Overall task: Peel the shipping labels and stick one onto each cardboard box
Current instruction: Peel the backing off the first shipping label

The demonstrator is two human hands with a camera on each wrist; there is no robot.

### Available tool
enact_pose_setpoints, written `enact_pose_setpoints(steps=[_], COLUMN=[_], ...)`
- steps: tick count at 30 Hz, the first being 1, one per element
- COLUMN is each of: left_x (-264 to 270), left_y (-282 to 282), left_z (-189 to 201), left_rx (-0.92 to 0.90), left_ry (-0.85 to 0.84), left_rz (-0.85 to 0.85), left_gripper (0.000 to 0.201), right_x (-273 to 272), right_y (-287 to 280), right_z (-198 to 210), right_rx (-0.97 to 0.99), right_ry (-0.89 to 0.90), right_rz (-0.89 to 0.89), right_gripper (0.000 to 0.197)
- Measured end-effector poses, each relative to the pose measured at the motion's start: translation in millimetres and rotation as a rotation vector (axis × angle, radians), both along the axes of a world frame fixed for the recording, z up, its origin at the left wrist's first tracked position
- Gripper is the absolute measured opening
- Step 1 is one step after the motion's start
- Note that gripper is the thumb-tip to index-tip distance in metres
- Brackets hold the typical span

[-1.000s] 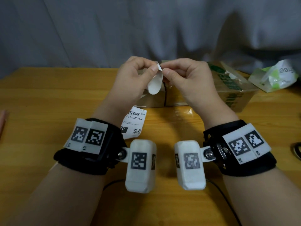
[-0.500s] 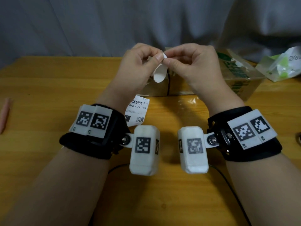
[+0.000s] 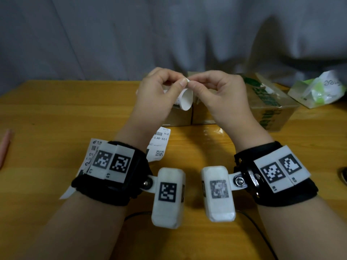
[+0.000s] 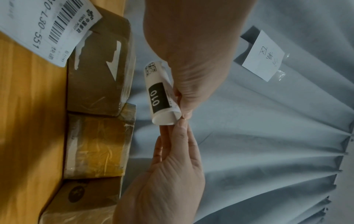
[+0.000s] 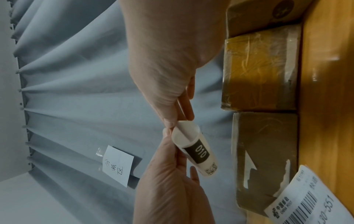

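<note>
A white shipping label [image 3: 185, 100], curled into a tube and printed "010" [image 4: 161, 94] [image 5: 195, 151], hangs in the air above the boxes. My left hand [image 3: 183, 83] [image 4: 184, 113] pinches its top corner, and my right hand [image 3: 191, 84] [image 5: 170, 122] pinches the same corner from the other side. Below stand a dark brown cardboard box [image 4: 99, 68] [image 5: 266, 151], a tape-wrapped box [image 4: 95, 145] [image 5: 260, 68] and a green-printed box [image 3: 268, 102]. A loose label [image 3: 158, 143] lies flat in front of them. Another label [image 3: 92, 152] shows beside my left wrist.
The boxes stand in a row at the back of the wooden table [image 3: 56, 119], against a grey curtain [image 3: 169, 34]. A green and white plastic packet [image 3: 319, 89] lies at the back right. A pink object [image 3: 5, 145] is at the left edge. A black cable [image 3: 253, 222] runs near me.
Both hands stay pinched on the curled label's corner above the boxes. The head view has tilted up and back down, and a second flat label now shows by my left wrist.
</note>
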State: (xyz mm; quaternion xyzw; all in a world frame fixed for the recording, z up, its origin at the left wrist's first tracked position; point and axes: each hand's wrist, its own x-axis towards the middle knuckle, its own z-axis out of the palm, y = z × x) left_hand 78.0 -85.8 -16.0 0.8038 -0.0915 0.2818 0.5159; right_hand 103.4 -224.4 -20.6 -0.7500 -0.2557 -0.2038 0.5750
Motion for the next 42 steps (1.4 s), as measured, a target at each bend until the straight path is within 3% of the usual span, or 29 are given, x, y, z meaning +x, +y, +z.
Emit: enact_pose_setpoints(steps=[8, 22, 27, 35, 39, 42], left_x=[0.9, 2.1, 1.1, 3.4, 5.0, 1.8], left_y=[-0.2, 4.5, 7.0, 14.0, 14.5, 11.2], left_z=[-3.0, -3.9, -3.8, -4.0, -6.8, -5.6], left_rx=[0.183, 0.327, 0.264, 0.124, 0.050, -0.122], left_ry=[-0.064, -0.057, -0.013, 0.126, 0.130, 0.174], left_rz=[0.073, 0.070, 0.069, 0.083, -0.027, -0.175], left_gripper=[0.008, 0.011, 0.007, 0.015, 0.015, 0.005], right_x=[-1.8, -2.9, 1.1, 4.7, 1.6, -1.9], right_y=[0.8, 0.9, 1.9, -6.8, -5.8, -2.1], right_z=[1.3, 1.9, 0.9, 3.5, 5.1, 5.6], right_rx=[-0.039, 0.020, 0.094, 0.202, 0.269, 0.329], right_ry=[-0.001, 0.118, 0.174, 0.259, 0.287, 0.288], right_rz=[-0.001, 0.011, -0.047, -0.125, -0.063, 0.068], right_gripper=[0.007, 0.007, 0.009, 0.013, 0.011, 0.008])
